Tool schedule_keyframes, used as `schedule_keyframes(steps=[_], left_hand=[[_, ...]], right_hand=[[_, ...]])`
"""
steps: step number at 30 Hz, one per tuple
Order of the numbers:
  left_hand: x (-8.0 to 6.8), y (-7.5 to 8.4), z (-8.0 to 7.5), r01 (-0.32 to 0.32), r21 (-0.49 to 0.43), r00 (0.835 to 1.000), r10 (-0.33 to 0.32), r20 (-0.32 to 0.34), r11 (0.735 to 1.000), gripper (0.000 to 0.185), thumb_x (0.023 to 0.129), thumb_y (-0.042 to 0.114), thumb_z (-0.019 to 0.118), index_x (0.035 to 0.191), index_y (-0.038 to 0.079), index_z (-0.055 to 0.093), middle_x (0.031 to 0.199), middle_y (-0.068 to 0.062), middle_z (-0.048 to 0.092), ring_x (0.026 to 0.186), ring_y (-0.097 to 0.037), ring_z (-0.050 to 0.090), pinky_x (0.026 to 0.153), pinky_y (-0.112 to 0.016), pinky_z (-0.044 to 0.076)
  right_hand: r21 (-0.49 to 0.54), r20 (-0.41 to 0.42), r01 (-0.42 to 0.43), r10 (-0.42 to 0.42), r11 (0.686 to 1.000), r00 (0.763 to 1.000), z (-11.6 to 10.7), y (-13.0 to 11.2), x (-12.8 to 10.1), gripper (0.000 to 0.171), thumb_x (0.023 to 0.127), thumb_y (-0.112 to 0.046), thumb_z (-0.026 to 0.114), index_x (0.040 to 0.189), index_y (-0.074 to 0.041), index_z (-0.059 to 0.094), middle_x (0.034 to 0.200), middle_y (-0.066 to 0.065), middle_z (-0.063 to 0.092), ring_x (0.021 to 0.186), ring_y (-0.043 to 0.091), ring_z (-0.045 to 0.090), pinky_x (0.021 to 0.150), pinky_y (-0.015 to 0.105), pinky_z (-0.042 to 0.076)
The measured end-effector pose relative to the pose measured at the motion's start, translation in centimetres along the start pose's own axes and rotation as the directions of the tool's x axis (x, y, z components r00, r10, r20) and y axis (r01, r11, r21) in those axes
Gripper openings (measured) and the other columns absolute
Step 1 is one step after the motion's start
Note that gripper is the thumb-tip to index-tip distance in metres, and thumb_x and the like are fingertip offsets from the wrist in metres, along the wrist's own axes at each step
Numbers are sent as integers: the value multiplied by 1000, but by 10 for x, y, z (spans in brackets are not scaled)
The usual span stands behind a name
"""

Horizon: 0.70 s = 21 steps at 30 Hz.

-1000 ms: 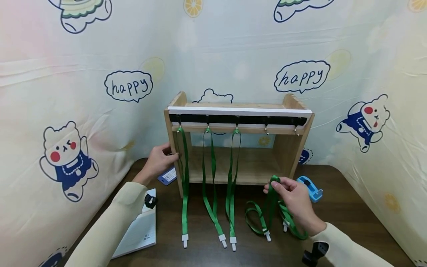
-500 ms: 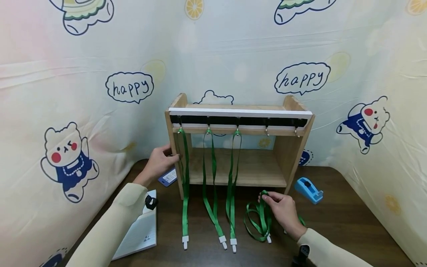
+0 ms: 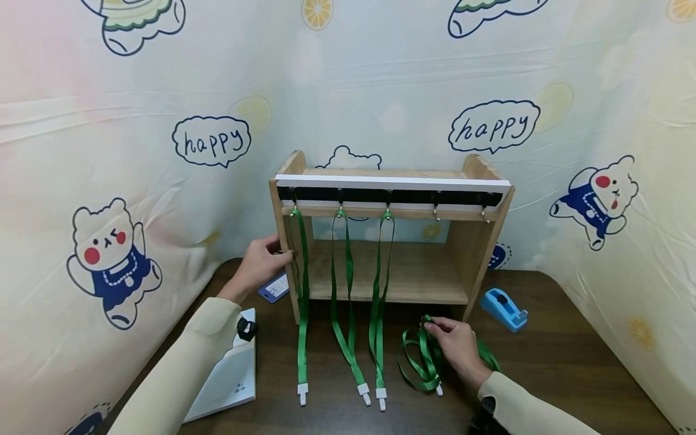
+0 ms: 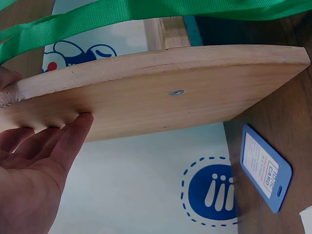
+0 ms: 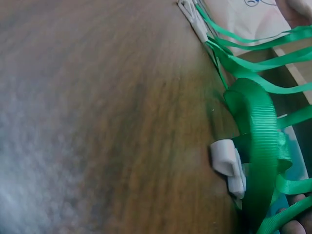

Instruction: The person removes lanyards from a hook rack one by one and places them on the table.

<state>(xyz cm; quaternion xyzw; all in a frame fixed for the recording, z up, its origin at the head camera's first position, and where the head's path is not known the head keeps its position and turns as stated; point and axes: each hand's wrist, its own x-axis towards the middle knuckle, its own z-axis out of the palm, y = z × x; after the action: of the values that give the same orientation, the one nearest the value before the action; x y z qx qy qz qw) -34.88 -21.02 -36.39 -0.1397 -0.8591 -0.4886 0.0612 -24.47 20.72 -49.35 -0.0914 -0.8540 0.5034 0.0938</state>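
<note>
We see our right hand (image 3: pixel 459 349) low on the counter (image 3: pixel 571 362), in front of the wooden rack (image 3: pixel 478 241), with its fingertips pinching the top of a loose green lanyard (image 3: pixel 418 356). That lanyard lies heaped in loops on the counter just left of and under the hand, its white clip (image 3: pixel 438 390) on the near side toward us; a second green strap (image 3: pixel 489 357) trails out on the far side of the wrist. In the right wrist view the ribbed webbing (image 5: pixel 258 146) curves up past a white clip (image 5: pixel 226 161) lying on the dark wood.

What counts most is where the free hooks lie from this hand: two bare hooks (image 3: pixel 435 211) and (image 3: pixel 483 212) hang from the black rail (image 3: pixel 413 196), above the right hand and farther from us, the nearer one almost straight over the pinched loop. The three hung lanyards (image 3: pixel 342 290) drop vertically from the hooks to the left, their clips reaching the counter, so the loose one's long axis would have to turn from heaped and flat to upright.

Our left hand (image 3: pixel 258 263) is well away from the loose lanyard, at the left side panel (image 4: pixel 161 92) of the rack, fingers lying straight against the wood and thumb on its front edge. A blue card holder (image 3: pixel 273 286) lies just beside it; a blue tape dispenser (image 3: pixel 504 308) sits right of the rack.
</note>
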Motion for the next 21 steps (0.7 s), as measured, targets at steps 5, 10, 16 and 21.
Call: schedule_keyframes(steps=[5, 10, 16, 21], left_hand=[[0, 1, 0, -3, 9, 1000, 3, -4, 1000, 50, 95, 23, 63, 143, 12, 56, 131, -20, 64, 116, -36, 64, 94, -53, 59], [0, 0, 0, 0, 12, 1000, 1, -6, 1000, 48, 95, 24, 64, 141, 12, 57, 131, -19, 65, 116, -36, 64, 95, -53, 58], [0, -1, -1, -6, 21, 1000, 7, -3, 1000, 49, 95, 24, 63, 142, 13, 56, 132, -19, 64, 117, -38, 63, 96, -54, 58], [-1, 0, -1, -14, 18, 1000, 14, -7, 1000, 49, 95, 23, 64, 142, 12, 57, 130, -20, 65, 116, -37, 63, 95, -53, 59]], right_hand=[[-14, 8, -11, 11, 1000, 1000, 3, 7, 3, 25, 90, -25, 75, 112, -12, 79, 113, 10, 78, 100, 17, 71, 73, 21, 55], [-37, 30, -20, 21, 999, 999, 6, 12, 5, 25, 91, -23, 74, 114, -14, 79, 114, 10, 77, 98, 16, 71, 73, 22, 55], [-46, 51, -19, 21, 999, 998, 6, 11, 3, 28, 92, -23, 73, 119, -15, 76, 114, 9, 77, 95, 13, 71, 73, 24, 56], [-52, 60, -5, 8, 999, 998, 4, 10, 3, 31, 93, -23, 72, 123, -17, 74, 119, 8, 76, 104, 19, 71, 76, 25, 57]])
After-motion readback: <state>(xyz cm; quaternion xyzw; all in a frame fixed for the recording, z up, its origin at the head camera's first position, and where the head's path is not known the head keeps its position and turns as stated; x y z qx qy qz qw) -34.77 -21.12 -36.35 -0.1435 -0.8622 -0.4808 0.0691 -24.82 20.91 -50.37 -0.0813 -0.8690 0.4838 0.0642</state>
